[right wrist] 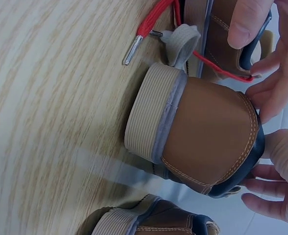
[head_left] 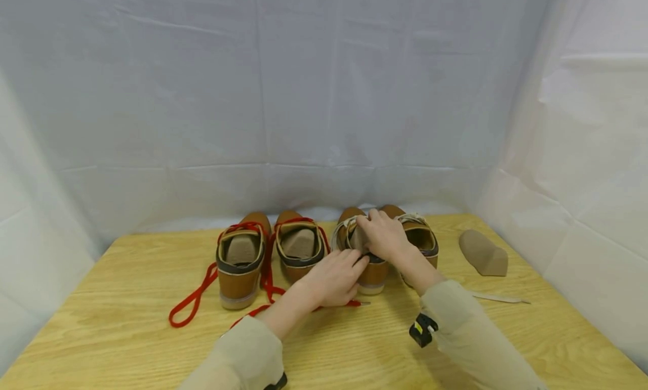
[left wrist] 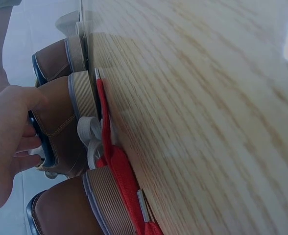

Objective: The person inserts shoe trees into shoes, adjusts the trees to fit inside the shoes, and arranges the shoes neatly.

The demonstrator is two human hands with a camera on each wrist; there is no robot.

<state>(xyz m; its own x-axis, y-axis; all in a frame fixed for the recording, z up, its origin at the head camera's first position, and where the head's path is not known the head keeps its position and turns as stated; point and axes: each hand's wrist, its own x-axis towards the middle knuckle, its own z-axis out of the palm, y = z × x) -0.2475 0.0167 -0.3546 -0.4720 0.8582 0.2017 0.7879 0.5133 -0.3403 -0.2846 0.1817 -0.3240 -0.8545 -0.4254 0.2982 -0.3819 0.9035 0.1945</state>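
Note:
Two pairs of brown leather shoes stand in a row, heels toward me. Inside the third shoe from the left (head_left: 373, 274) sits a beige moulded shoe insert (head_left: 358, 240). My right hand (head_left: 387, 235) pinches that insert from the right, fingers over it and thumb near the collar. Beside the same shoe's dark padded collar, my left hand (head_left: 336, 277) has its fingertips touching the left part of the rim. Its thumb (right wrist: 249, 22) stands apart from the shoe's heel (right wrist: 207, 129) in the right wrist view. The insert is hidden from both wrist views.
Left, two red-laced shoes (head_left: 239, 286) (head_left: 298, 269) hold similar inserts. A red lace (head_left: 189, 305) trails over the wooden table (head_left: 126, 283). At far right lies a loose insert (head_left: 481, 252), near the rightmost shoe (head_left: 422, 238) and a pale lace end (head_left: 498, 297). White cloth (head_left: 304, 97) stands behind.

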